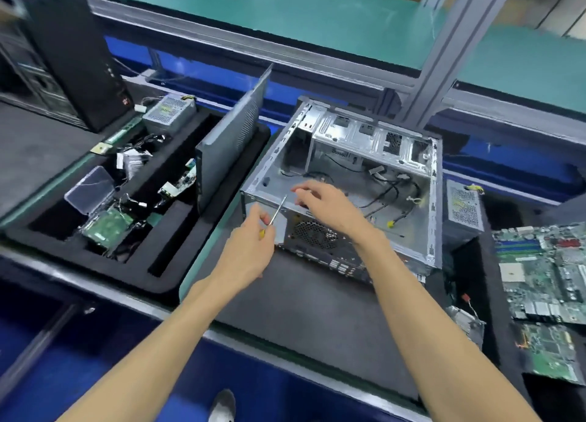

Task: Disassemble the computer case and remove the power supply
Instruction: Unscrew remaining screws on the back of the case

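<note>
The tabletop (pixel 317 310) carries the computer case (pixel 348 180) at centre, lying on its side with the side panel off and the inside nearly bare, only loose cables left. A side panel (pixel 228 142) leans at ten o'clock. A power supply (pixel 464 209) sits just beside the case at three o'clock, so removal looks done or close to it. Motherboards (pixel 545 272) crowd four o'clock; open room lies at six. The right hand (pixel 323 199) rests on the case's near rim, fingers curled, whether grasping I cannot tell. The left hand (pixel 250 250) grips a screwdriver (pixel 275 214) at the near-left corner.
</note>
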`<control>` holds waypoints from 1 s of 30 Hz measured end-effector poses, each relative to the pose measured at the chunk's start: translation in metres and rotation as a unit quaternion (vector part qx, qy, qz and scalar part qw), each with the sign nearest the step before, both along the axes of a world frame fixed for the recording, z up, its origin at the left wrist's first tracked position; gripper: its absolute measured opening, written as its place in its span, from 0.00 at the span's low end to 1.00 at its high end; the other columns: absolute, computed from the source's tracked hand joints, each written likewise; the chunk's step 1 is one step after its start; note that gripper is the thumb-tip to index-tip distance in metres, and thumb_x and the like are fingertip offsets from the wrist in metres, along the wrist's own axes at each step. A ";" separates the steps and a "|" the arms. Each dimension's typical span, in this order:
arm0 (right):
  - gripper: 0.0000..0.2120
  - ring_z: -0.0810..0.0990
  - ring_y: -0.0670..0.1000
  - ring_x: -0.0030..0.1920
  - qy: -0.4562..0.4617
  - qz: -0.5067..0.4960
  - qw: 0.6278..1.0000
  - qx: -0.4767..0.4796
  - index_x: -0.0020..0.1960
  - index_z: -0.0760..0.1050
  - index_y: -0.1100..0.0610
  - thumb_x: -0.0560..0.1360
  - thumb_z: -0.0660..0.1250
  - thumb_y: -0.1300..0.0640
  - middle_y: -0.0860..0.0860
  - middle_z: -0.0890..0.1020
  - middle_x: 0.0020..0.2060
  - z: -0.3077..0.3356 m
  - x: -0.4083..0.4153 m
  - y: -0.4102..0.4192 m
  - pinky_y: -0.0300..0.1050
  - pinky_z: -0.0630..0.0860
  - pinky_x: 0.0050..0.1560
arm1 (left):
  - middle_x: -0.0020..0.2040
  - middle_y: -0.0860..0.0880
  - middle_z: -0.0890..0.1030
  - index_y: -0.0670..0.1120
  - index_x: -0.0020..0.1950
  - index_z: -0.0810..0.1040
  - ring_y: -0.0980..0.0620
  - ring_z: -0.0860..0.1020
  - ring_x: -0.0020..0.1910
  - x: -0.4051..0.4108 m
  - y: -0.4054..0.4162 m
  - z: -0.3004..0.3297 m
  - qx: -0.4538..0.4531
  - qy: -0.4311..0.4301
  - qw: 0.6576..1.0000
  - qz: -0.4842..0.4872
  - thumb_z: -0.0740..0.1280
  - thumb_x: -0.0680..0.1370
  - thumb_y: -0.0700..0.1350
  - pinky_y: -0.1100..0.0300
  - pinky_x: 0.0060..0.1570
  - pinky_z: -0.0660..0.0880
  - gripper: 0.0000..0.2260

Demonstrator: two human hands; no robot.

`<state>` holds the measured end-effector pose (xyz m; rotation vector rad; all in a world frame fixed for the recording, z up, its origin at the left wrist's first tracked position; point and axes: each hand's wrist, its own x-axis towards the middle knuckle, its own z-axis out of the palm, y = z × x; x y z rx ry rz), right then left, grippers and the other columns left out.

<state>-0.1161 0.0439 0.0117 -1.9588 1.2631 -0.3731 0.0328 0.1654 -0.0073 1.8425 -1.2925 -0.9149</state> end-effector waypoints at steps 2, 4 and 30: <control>0.19 0.80 0.53 0.58 0.051 0.063 0.997 -0.007 0.63 0.79 0.57 0.84 0.57 0.47 0.53 0.84 0.57 -0.005 0.004 -0.004 0.42 0.75 0.58 | 0.38 0.41 0.78 0.56 0.49 0.68 0.46 0.74 0.26 0.000 0.015 -0.002 -0.005 -0.001 1.000 0.030 0.58 0.82 0.48 0.50 0.23 0.78 0.03; 0.23 0.81 0.58 0.53 0.091 0.093 0.991 -0.019 0.61 0.77 0.64 0.84 0.56 0.46 0.59 0.84 0.52 -0.007 0.006 -0.007 0.49 0.75 0.60 | 0.34 0.45 0.78 0.57 0.49 0.69 0.47 0.76 0.23 -0.001 0.029 -0.005 -0.004 -0.025 0.999 0.042 0.59 0.81 0.49 0.48 0.23 0.78 0.03; 0.26 0.55 0.47 0.27 -0.002 0.090 0.996 0.008 0.30 0.56 0.53 0.81 0.64 0.48 0.46 0.57 0.24 -0.001 0.001 -0.004 0.38 0.55 0.28 | 0.39 0.44 0.80 0.48 0.51 0.71 0.42 0.76 0.40 -0.036 0.024 -0.006 -0.016 -0.045 0.998 0.031 0.56 0.82 0.45 0.52 0.36 0.68 0.05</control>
